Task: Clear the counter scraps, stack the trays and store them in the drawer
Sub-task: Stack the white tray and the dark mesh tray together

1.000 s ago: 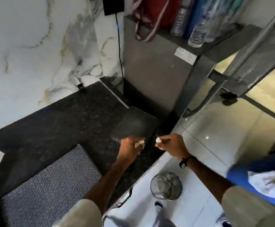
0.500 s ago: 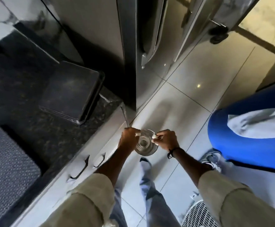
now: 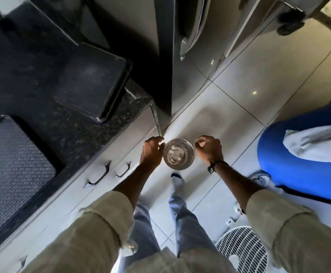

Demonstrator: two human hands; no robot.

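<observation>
A round steel bin [image 3: 178, 154] stands on the floor tiles below me, with pale scraps lying in its bottom. My left hand [image 3: 152, 152] hovers over its left rim, fingers curled in, nothing visible in it. My right hand [image 3: 210, 148] hovers at the right rim, fingers curled, nothing showing between them. A dark rectangular tray [image 3: 93, 85] lies on the black granite counter [image 3: 78, 134] near its right end. A grey textured tray [image 3: 13, 170] lies at the counter's left. White drawers with dark handles [image 3: 101, 174] sit under the counter edge.
A steel fridge [image 3: 196, 36] stands right of the counter end. A blue seat with a white cloth [image 3: 302, 154] is at the right. A white fan grille [image 3: 241, 251] lies on the floor by my right leg. My legs stand just behind the bin.
My view swung from the counter down to the floor. Both hands carried white scraps from the dark tray to above the bin; the scraps now lie inside it and the hands have drawn apart.
</observation>
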